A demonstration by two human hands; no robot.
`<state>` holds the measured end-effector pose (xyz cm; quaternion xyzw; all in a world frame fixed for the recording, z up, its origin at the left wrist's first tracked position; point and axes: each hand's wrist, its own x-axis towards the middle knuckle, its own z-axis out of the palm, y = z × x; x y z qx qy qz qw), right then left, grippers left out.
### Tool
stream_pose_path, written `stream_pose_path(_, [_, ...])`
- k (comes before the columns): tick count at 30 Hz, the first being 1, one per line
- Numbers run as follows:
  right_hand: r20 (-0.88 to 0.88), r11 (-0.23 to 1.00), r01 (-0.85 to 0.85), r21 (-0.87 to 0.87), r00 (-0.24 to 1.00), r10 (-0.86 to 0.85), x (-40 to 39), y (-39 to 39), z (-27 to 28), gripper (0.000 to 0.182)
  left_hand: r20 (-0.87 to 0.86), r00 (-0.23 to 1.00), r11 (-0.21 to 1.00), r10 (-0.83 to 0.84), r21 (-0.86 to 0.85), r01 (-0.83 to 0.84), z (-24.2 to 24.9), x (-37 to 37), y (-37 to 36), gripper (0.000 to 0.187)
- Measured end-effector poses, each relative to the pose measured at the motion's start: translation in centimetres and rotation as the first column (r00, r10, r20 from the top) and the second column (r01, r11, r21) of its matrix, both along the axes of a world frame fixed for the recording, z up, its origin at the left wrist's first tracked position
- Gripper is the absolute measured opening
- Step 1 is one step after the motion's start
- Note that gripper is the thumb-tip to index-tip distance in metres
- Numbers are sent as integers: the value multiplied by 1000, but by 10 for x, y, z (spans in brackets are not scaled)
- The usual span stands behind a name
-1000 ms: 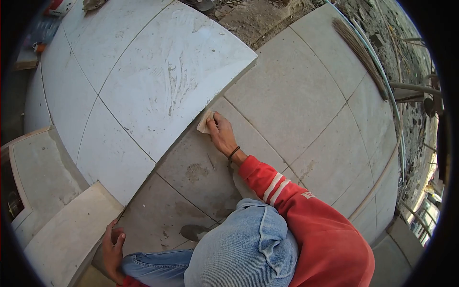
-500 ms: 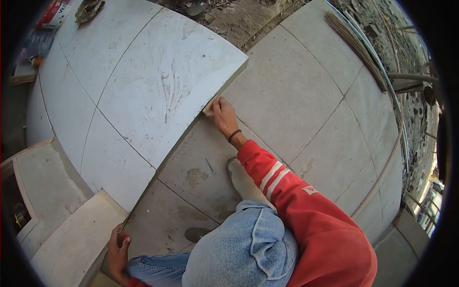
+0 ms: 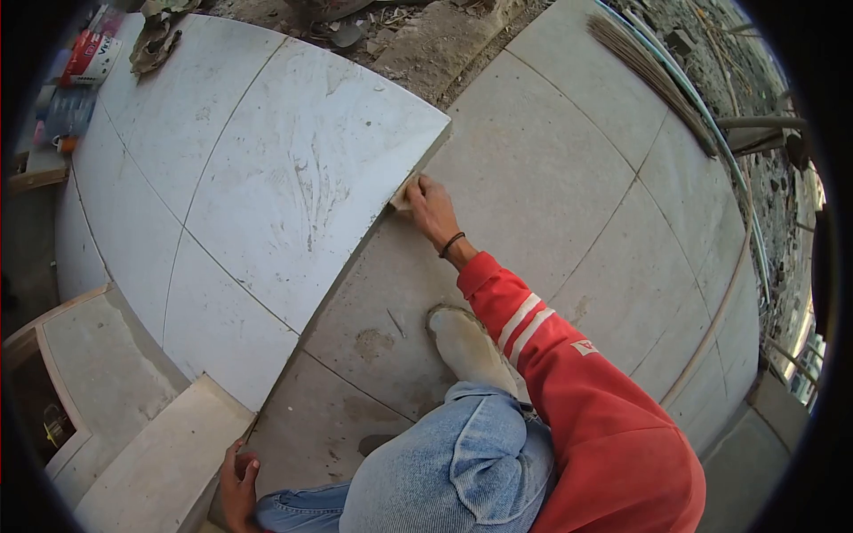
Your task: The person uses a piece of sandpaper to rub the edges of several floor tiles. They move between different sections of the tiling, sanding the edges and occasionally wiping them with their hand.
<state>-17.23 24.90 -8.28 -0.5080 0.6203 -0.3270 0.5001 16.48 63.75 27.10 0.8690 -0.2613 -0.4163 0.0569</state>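
My right hand (image 3: 430, 210), with a dark band at its wrist, pinches a small beige piece (image 3: 402, 194) against the edge of the raised white tiled slab (image 3: 267, 178). What the piece is made of I cannot make out. Low on the left, my left hand (image 3: 239, 484) has its fingers curled near the slab's lower corner, beside a pale tiled block (image 3: 169, 453). Nothing shows between its fingers. The grey tiled floor (image 3: 533, 151) lies below the slab, with my shoe (image 3: 466, 346) on it.
A bundle of thin sticks (image 3: 651, 82) and pale pipes (image 3: 702, 107) lie at the upper right. At the upper left are a red and white container (image 3: 91, 59), a clear bottle (image 3: 67, 115) and a crumpled brown item (image 3: 155, 43). Rubble (image 3: 435, 44) lies beyond the slab.
The camera view has shifted slightly. My right hand still holds the beige piece at the slab's edge, a little farther up along it. My left hand appears lower in the view.
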Motion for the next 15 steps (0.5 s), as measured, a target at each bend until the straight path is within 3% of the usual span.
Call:
stream_pose_path(1, [64,979,-205,23,977,203,2,22,0,40,2,1000,1000,-10,-9,10,1,-2,-6,55])
stream_pose_path(2, [68,980,-198,21,978,196,-2,19,4,40,6,1000,1000,-17,-10,18,0,-2,-8,55])
stream_pose_path(4, [-3,998,-49,-34,999,49,-18,12,10,35,2,1000,1000,-16,-24,16,-3,0,-6,55])
stream_pose_path(6, [216,951,273,145,929,-300,-45,-37,16,39,-6,1000,1000,-8,-3,8,-5,6,6,55])
stream_pose_path(8, [166,949,299,101,935,-312,-58,-72,7,39,-25,1000,1000,-9,3,9,-6,8,8,55])
stream_pose_path(10, [38,964,262,-51,965,-260,-42,-81,-15,40,-2,1000,999,-18,32,18,-2,7,7,56])
stream_pose_path(11, [-8,968,246,-46,969,-246,-29,-63,3,39,-3,1000,999,-19,25,19,1,3,1,56])
stream_pose_path(14, [-70,986,-133,-101,990,126,-29,-15,1,35,51,998,998,-30,63,26,4,-8,-15,56])
stream_pose_path(15, [-68,986,-134,-99,989,128,-35,-22,1,35,24,1000,999,-15,30,14,3,-8,-17,56])
